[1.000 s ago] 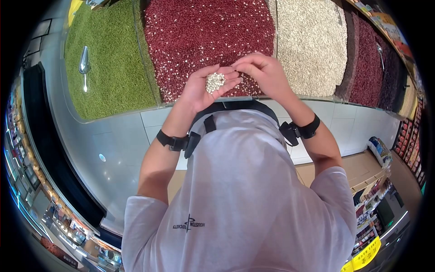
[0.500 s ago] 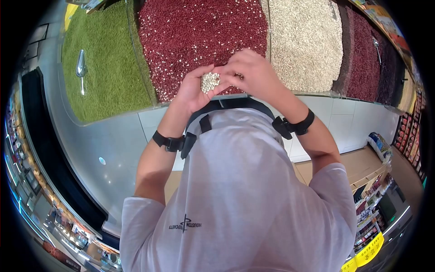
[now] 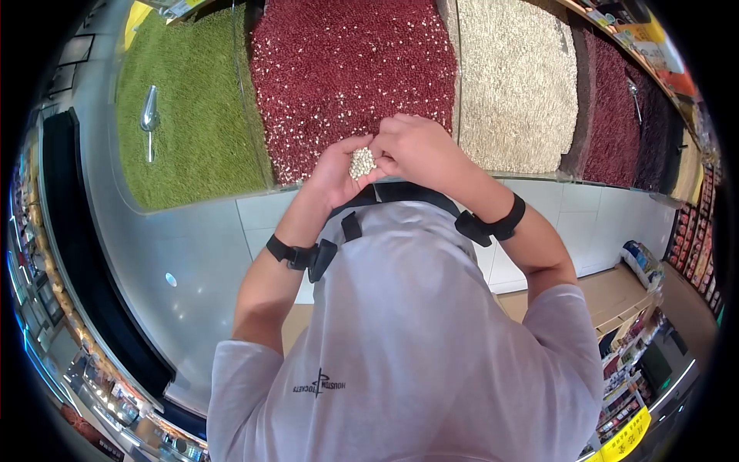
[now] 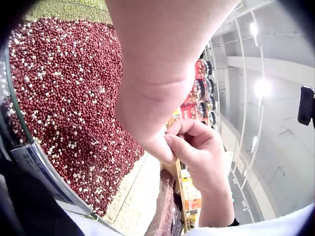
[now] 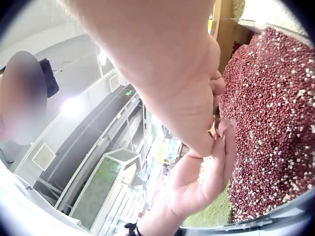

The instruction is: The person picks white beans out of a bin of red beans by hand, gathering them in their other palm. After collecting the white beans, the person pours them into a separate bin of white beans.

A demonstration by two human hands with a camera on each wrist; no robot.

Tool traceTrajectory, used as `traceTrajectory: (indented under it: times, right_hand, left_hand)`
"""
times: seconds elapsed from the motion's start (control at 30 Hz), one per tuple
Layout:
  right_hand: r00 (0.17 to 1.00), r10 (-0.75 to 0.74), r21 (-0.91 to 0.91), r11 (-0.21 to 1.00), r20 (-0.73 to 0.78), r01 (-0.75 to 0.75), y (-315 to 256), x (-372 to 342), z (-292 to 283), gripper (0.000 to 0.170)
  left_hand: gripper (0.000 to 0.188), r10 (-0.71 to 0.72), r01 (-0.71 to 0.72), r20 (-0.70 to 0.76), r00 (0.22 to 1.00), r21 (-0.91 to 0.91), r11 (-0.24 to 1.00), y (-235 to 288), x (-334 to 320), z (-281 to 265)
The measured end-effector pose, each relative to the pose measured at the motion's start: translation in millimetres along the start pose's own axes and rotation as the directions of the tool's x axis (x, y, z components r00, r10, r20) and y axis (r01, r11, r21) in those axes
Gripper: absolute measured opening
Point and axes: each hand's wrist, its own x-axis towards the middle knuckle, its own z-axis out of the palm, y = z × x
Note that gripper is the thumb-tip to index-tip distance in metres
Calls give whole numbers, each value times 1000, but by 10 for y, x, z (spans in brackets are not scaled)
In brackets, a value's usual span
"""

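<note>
My left hand (image 3: 332, 175) is palm up at the front edge of the red bean bin, with a small pile of white beans (image 3: 362, 163) in its palm. My right hand (image 3: 419, 152) reaches across from the other side, its curled fingers over the left fingers and beside the pile. In the left wrist view the right hand (image 4: 204, 160) brings thumb and forefinger together at the left hand's edge. The right wrist view shows the left hand (image 5: 194, 189) cupped under the right; I cannot tell whether the right fingertips pinch a bean.
Red beans (image 3: 350, 69) with white ones scattered among them fill the bin ahead. Green beans (image 3: 192, 108) with a metal scoop (image 3: 149, 115) lie to the left, a bin of white beans (image 3: 516, 92) to the right. Darker red beans (image 3: 612, 115) lie farther right.
The right hand has moved from the left fingertips inward over the left fingers, now covering most of them. Both hands appear lower in the view. The pile stays in the left palm.
</note>
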Motion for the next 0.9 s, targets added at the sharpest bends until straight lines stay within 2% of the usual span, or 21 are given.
traceTrajectory:
  times: [0.1, 0.17, 0.2, 0.27, 0.3, 0.33, 0.37, 0.4, 0.43, 0.47, 0.53, 0.6, 0.63, 0.67, 0.73, 0.8, 0.9]
  right_hand:
    - [1000, 1, 8, 1000, 4, -1, -64, 30, -63, 12]
    - [982, 190, 283, 943, -16, -177, -154, 37, -177, 13]
    - [979, 201, 272, 944, -24, -187, -144, 28, -204, 13]
    - [919, 384, 306, 889, -93, -341, -63, -23, -244, 15]
    - [874, 483, 328, 836, -57, -440, -5, -65, -253, 12]
    - [871, 487, 316, 838, -61, -445, 78, -99, -217, 12]
    - [832, 553, 249, 812, -40, -528, 175, -133, -143, 13]
    - [787, 617, 181, 777, -26, -603, 268, -156, -57, 13]
    - [790, 613, 67, 789, -15, -611, 347, -166, 33, 15]
    - [790, 613, 57, 790, -21, -611, 438, -197, 151, 15]
    - [812, 584, -31, 811, -17, -584, 564, -230, 352, 17]
    - [787, 616, -60, 786, 7, -615, 629, -203, 424, 16]
    - [770, 637, -49, 769, -30, -638, 635, -189, 434, 15]
    - [750, 658, -35, 750, -64, -661, 649, -198, 453, 15]
    - [732, 679, -4, 733, -51, -680, 769, -231, 498, 15]
    - [706, 700, -59, 704, -106, -708, 850, -264, 517, 16]
    - [728, 679, -60, 726, -94, -685, 862, -282, 528, 18]
  left_hand:
    - [28, -59, 62, 123, 991, -21, 998, 52, -16, -71]
    - [28, -77, 83, 149, 986, -35, 996, 118, 11, -137]
    - [28, -96, 107, 165, 982, -60, 992, 150, 17, -161]
    - [24, -127, 145, 188, 974, -83, 986, 240, 8, -244]
    - [24, -142, 167, 199, 970, -114, 979, 300, 8, -288]
    - [28, -155, 188, 206, 966, -147, 971, 344, 1, -318]
    - [31, -161, 181, 120, 980, -179, 967, 384, -4, -338]
    - [31, -164, 186, 130, 978, -176, 967, 419, 16, -437]
    - [31, -185, 241, 263, 947, -201, 949, 455, 57, -599]
    - [32, -194, 297, 394, 898, -219, 930, 504, 82, -695]
    - [32, -176, 273, 362, 916, -238, 932, 576, 12, -723]
    - [29, -134, 178, 179, 975, -258, 950, 639, -44, -728]
    - [26, -112, 183, 262, 959, -265, 947, 669, -36, -809]
    - [26, -110, 184, 264, 958, -276, 943, 678, -30, -845]
    - [23, -36, 42, 36, 999, -211, 977, 715, -96, -818]
    - [21, -35, 44, 42, 999, -233, 972, 731, -89, -878]
    - [19, -24, 49, 96, 995, -268, 962, 775, -81, -980]
